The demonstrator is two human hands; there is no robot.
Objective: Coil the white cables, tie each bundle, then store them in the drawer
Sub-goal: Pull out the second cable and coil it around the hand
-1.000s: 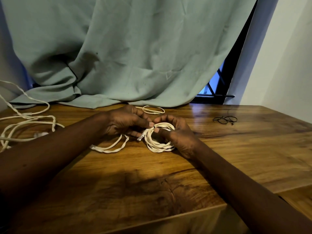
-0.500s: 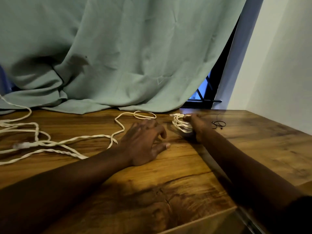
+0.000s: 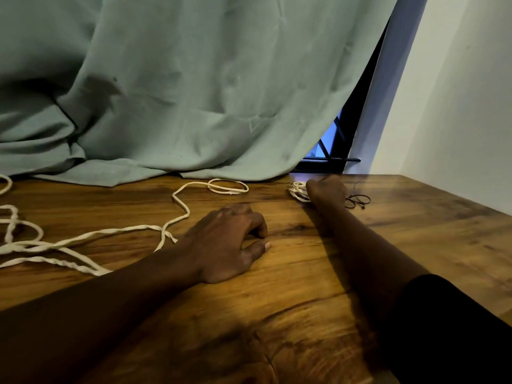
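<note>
The right hand (image 3: 327,189) lay against the coiled white cable bundle (image 3: 297,191) at the back of the wooden table (image 3: 415,245); whether its fingers closed on the coil could not be told. The left hand (image 3: 230,242) rested on the tabletop, loosely curled, holding nothing. Thin black ties (image 3: 358,201) lay just right of the bundle. A loose white cable (image 3: 133,228) sprawled across the table's left, below the green curtain (image 3: 194,92).

Legible text, labels, brands, numbers, signs: none. Blank surfaces: white cables (image 3: 33,245), coiled bundle (image 3: 297,191), wooden table (image 3: 415,245), green curtain (image 3: 194,92), wall (image 3: 457,106).
</note>
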